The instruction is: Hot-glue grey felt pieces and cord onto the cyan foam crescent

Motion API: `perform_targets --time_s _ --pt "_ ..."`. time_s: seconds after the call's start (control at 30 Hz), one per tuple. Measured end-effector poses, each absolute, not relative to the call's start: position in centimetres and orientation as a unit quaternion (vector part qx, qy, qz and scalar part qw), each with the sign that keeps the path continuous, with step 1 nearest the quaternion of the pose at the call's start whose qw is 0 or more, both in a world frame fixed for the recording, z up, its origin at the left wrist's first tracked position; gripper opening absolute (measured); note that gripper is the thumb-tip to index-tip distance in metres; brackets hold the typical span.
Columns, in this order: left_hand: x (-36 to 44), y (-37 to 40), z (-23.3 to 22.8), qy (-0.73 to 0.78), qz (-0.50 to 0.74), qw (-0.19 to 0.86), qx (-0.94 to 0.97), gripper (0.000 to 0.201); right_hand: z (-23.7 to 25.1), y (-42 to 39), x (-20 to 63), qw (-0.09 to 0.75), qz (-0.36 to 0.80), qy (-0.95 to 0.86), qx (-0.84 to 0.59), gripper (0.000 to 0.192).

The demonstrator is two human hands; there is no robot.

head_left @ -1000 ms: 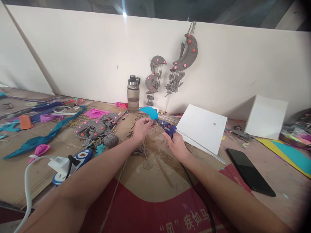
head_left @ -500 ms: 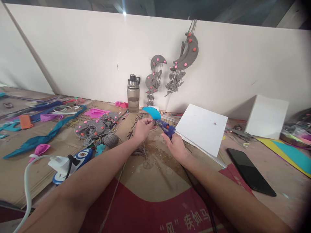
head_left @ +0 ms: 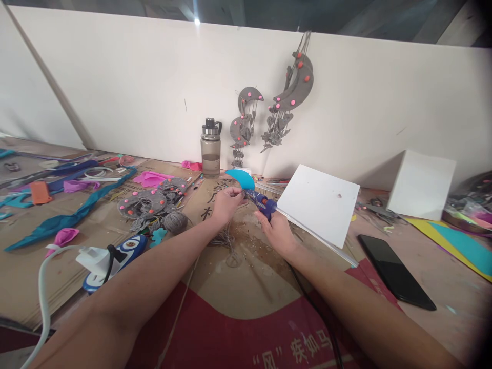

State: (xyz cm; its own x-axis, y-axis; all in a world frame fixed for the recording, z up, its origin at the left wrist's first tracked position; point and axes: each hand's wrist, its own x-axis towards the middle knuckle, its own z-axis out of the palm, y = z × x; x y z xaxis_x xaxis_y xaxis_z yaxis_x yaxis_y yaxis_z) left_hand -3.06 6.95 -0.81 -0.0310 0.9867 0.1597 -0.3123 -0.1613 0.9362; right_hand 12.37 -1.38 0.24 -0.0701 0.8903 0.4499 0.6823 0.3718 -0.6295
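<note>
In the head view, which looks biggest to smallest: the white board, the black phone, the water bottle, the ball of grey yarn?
1. White board
2. Black phone, though it lies nearer the camera, which may flatter it
3. Water bottle
4. Grey yarn ball

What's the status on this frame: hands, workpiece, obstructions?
Right hand gripping blue glue gun. Left hand pinching teal crescent piece at the nozzle. White board close beside the gun, not touching.

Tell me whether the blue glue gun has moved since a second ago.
Yes, slightly. Judged against the water bottle, the blue glue gun in the right hand has edged a little left and up, its tip now closer to the left hand.
</note>
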Motion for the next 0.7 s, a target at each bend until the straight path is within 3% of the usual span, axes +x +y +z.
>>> perform_targets --time_s 0.7 --pt "-4.1 6.5 1.2 0.341 0.642 0.539 0.426 0.021 0.3 -0.9 13.2 0.43 0.107 -0.712 -0.545 0.044"
